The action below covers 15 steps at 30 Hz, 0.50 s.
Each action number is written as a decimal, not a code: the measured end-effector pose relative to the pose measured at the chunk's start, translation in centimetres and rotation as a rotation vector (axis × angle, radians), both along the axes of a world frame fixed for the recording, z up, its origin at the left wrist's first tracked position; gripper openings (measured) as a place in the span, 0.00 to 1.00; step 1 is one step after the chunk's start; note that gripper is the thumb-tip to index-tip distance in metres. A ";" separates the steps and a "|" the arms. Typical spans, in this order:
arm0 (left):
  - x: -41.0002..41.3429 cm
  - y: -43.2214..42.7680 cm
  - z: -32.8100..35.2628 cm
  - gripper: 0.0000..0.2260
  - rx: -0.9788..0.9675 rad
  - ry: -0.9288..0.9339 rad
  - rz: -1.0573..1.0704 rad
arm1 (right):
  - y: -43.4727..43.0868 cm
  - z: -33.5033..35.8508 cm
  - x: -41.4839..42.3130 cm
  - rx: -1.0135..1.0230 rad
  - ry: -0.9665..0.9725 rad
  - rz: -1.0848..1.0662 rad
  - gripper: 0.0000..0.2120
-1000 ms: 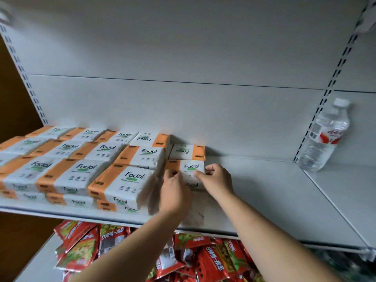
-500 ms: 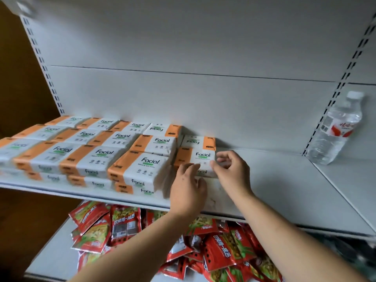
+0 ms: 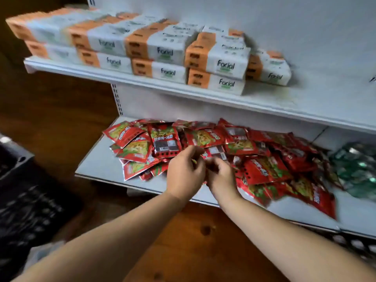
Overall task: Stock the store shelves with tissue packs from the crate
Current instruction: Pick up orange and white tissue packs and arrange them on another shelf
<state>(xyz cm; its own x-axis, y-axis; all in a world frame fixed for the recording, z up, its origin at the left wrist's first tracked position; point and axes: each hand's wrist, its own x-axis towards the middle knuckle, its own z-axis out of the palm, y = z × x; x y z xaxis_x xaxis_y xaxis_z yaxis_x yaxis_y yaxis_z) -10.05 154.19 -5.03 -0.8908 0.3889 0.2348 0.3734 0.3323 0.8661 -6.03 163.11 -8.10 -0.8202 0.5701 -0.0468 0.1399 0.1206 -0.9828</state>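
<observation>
Orange-and-white Facial tissue packs (image 3: 215,62) stand in rows, two layers high, on the upper white shelf (image 3: 264,102). At their right end lies a single pack (image 3: 268,68) in one layer. My left hand (image 3: 184,174) and my right hand (image 3: 220,178) hang close together below that shelf, in front of the lower shelf. Their fingers are loosely curled and hold nothing. The dark crate (image 3: 22,198) stands on the floor at the left, blurred.
Red snack packets (image 3: 244,155) lie heaped on the lower shelf (image 3: 95,165), with green packets (image 3: 358,169) at the right. The upper shelf is bare to the right of the tissue packs. Below is a wooden floor (image 3: 193,241).
Both hands let go of the rightmost tissue pack and dropped below the upper shelf. My view swung down and left, bringing the crate and the lower shelf into sight.
</observation>
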 end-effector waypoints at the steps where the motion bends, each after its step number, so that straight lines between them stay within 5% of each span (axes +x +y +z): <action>1: 0.0 -1.1 -2.1 0.08 -0.036 -0.054 0.039 | -0.9 -2.1 -0.4 0.012 -0.062 0.042 0.06; 8: -1.2 -8.2 -16.3 0.10 -0.267 -0.388 0.378 | -4.2 -15.8 -1.7 0.207 -0.535 0.341 0.07; 12: -3.5 -10.4 -21.7 0.16 -0.301 -0.504 0.492 | -5.0 -21.0 -2.2 0.164 -0.717 0.336 0.22; 15: -5.9 -11.2 -23.8 0.26 -0.322 -0.542 0.584 | -5.2 -22.2 -3.4 0.334 -0.805 0.267 0.33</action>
